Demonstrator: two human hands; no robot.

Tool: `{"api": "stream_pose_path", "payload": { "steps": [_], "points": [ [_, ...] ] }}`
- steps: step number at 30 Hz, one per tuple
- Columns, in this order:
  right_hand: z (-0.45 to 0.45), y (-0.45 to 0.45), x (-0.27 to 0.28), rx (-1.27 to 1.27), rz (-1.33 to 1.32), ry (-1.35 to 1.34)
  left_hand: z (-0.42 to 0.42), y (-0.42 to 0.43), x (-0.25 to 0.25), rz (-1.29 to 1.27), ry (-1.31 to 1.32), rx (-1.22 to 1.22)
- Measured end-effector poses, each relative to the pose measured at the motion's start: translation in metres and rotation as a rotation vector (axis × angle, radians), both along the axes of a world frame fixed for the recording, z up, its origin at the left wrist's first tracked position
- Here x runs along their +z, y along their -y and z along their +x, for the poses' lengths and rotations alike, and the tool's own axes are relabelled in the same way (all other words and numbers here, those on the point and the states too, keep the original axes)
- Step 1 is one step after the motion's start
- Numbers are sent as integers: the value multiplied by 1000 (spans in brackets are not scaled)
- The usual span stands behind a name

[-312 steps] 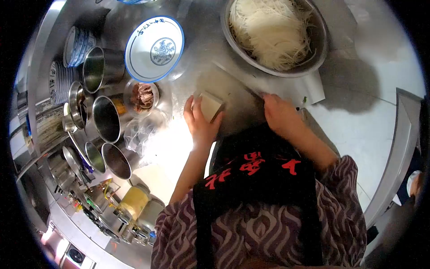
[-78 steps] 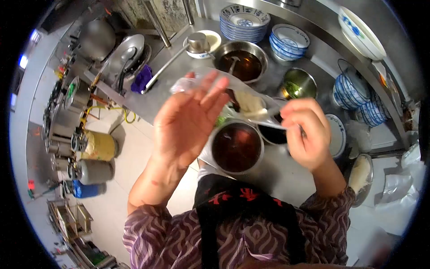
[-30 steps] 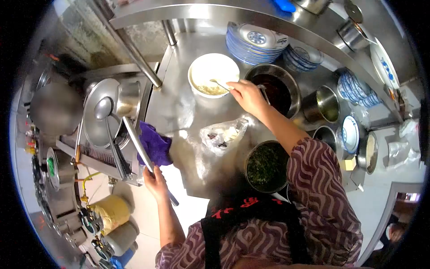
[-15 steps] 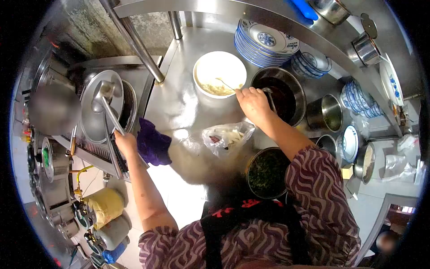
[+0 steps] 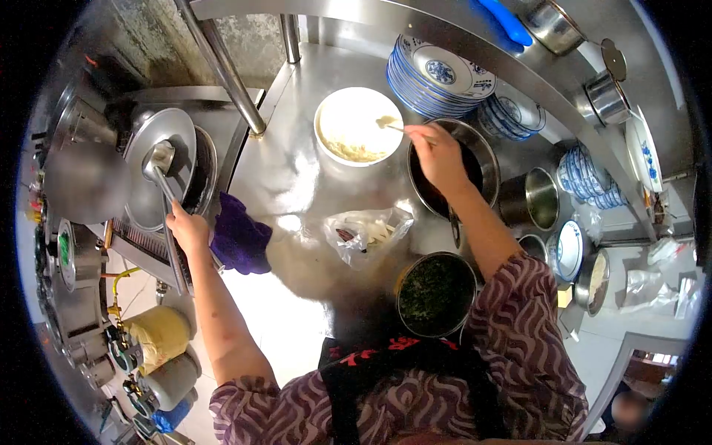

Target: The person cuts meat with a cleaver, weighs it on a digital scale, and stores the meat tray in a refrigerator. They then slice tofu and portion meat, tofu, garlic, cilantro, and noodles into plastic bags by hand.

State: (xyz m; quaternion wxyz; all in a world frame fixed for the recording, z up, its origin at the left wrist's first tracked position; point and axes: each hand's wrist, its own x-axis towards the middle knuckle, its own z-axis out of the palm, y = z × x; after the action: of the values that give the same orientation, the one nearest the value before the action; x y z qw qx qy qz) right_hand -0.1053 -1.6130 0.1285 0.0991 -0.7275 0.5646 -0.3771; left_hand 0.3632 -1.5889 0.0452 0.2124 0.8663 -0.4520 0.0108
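Observation:
My left hand (image 5: 190,231) grips the long handle of a metal ladle (image 5: 159,160), whose cup rests in a grey metal pan (image 5: 141,133) at the left. At the upper middle, my right hand (image 5: 439,157) pinches a small spoon (image 5: 389,124), and its tip carries some pale paste over a white bowl (image 5: 343,127). More of that paste (image 5: 356,152) lies along the bowl's lower side. A pot of dark liquid (image 5: 486,148) stands beside and partly under my right hand. Below the bowl, an open clear plastic bag (image 5: 369,233) holds pale and dark red pieces.
A purple cloth (image 5: 241,236) lies near the table's left edge. A pot of chopped greens (image 5: 436,294) stands close to my body. Stacked blue-rimmed plates (image 5: 426,78) are at the back, under a metal shelf (image 5: 504,63). At the lower right, a person (image 5: 629,409) is partly visible.
My left hand has shifted from beside the purple cloth to the pan, bringing the ladle along. The small spoon has risen from the paste and points toward the bowl's right side.

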Motion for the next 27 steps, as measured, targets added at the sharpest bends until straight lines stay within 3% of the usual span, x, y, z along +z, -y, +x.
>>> {"api": "stream_pose_path", "payload": {
  "steps": [1,4,6,10,14,19,22,27],
  "points": [
    [-7,-1,0,26,-63,25,-6,-2,3,10,74,20],
    [-13,-6,-4,-45,85,112,-43,-13,29,-319,265,-161],
    [-11,-5,-5,-39,108,122,-79,-27,47,-441,-10,-376],
    [-9,-2,-15,-35,76,19,-151,-72,53,-417,-450,-690],
    [-10,2,-16,-29,94,-76,-192,-100,54,-233,-437,-945],
    [-15,14,-23,-39,162,28,-208,-106,46,-49,-315,-906],
    [-13,19,-25,-79,243,159,-206,-106,36,-43,-522,-861],
    [-17,28,-43,-122,339,438,-212,-102,26,-21,-1177,-655]
  ]
}}
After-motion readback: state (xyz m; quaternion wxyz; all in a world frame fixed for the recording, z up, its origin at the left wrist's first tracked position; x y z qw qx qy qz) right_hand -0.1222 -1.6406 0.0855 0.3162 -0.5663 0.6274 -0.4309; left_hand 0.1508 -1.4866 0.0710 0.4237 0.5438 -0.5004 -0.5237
